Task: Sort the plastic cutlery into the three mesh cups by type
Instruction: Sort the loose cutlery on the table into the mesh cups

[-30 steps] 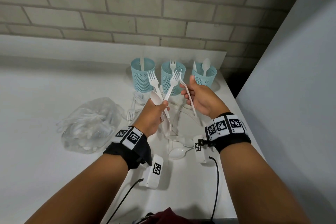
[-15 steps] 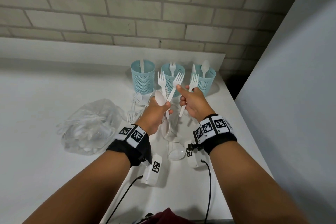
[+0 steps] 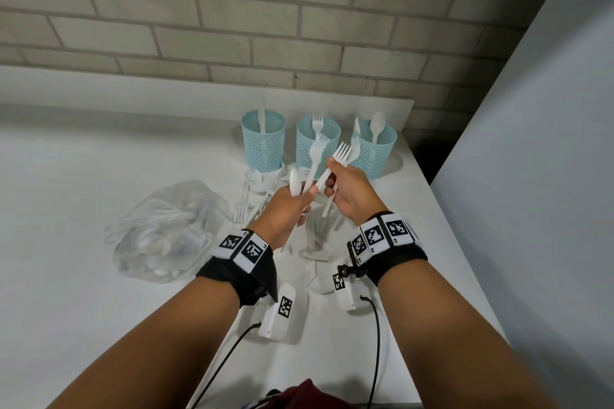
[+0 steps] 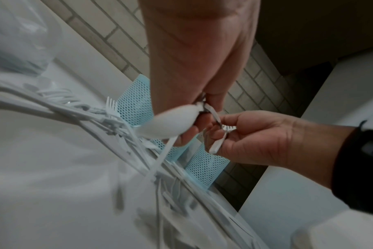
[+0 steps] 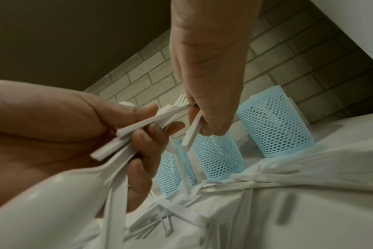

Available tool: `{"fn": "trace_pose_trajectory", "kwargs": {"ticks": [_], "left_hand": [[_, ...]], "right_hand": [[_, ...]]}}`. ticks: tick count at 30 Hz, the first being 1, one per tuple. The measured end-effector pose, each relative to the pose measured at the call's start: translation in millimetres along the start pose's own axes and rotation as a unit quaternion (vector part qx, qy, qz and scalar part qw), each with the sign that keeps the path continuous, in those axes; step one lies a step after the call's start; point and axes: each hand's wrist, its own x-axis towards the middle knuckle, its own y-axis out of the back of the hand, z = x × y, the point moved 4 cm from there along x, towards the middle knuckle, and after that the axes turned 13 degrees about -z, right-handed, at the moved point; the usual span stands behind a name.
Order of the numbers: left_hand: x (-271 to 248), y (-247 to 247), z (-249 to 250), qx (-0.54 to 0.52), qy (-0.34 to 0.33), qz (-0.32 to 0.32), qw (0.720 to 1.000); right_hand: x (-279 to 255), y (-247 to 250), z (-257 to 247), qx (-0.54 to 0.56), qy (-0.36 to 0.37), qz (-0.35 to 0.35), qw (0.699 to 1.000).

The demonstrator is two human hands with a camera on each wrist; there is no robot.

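over white table [image 3: 99,176], left hand [image 3: 282,209] grips cutlery; right hand [image 3: 352,196] pinches forks [image 3: 342,156].

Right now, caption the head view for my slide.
Both hands hold white plastic forks before three blue mesh cups.

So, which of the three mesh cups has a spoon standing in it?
The rightmost mesh cup, nearest the table's right edge; a spoon stands up in it. The middle mesh cup shows a fork, the left mesh cup a plain straight handle.

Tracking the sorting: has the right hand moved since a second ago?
Yes: the right hand shifted left, from before the right mesh cup toward the middle mesh cup.
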Motion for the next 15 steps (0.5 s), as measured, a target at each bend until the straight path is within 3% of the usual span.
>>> {"fn": "trace_pose_trajectory", "kwargs": {"ticks": [9,15], "left_hand": [[-2,-2,-1,-0.026,0.006,-0.005,1.000],[-5,0,3,-0.029,-0.009,0.007,1.000]], "right_hand": [[-1,7,-5,0.145,0.043,0.034,0.988],[-5,10,-11,0.103,0.083,0.013,0.991]]}}
